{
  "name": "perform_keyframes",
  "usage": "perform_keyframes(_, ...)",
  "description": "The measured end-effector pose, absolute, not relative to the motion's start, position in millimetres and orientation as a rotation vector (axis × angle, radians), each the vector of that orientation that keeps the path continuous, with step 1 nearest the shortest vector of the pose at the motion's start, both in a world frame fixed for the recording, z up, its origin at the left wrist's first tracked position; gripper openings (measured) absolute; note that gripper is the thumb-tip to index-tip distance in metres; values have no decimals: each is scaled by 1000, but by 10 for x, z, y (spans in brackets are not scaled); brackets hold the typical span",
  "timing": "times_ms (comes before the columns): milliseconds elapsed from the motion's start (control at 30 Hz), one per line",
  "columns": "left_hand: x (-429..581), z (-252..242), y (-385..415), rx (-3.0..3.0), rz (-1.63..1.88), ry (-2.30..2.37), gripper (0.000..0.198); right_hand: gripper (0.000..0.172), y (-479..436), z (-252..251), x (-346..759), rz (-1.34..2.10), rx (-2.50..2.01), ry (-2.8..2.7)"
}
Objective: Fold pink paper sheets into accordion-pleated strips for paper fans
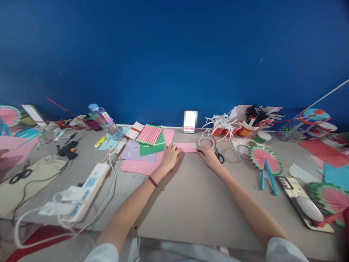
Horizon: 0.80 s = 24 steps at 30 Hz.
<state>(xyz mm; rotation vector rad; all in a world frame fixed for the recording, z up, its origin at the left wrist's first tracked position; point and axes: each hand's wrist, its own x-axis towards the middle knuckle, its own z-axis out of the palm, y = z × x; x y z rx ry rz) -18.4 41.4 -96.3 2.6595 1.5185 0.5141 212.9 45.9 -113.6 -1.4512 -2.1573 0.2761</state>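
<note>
A strip of pink paper [185, 147] with green edging at its ends lies stretched between my hands. Its left end is under the closed fingers of my left hand [171, 157], which has a beaded bracelet at the wrist. At the other end, the bent fingers of my right hand [207, 155] pinch the edge. Just left of my left hand, a pleated pink and green paper stack [149, 134] rests on green paper [152, 148], with pink and lilac sheets beneath. Close to my right hand are a roll of tape [206, 142] and scissors [219, 157], partly hidden.
A power strip [92, 185] with white cables lies left, beyond it a tilted water bottle [105, 122]. Cups [247, 129] of paper scraps and tools stand back right. A finished paper fan [265, 160], a phone [296, 200] and a mouse [309, 208] lie right.
</note>
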Motion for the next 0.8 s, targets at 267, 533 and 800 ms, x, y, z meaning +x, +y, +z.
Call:
perform_keyframes(267, -142, -952, 454, 2660, 660, 1277, 24, 25, 391, -977, 2065, 299, -1332, -2138)
perform_keyframes(533, -94, -779, 380, 2196, 1103, 1159, 19, 28, 166, -468, 1959, 455, -1140, -1958)
perform_keyframes(800, 40, -550, 206, 1682, 1205, 874, 26, 19, -75, -136, 1846, 434, -1147, -1726)
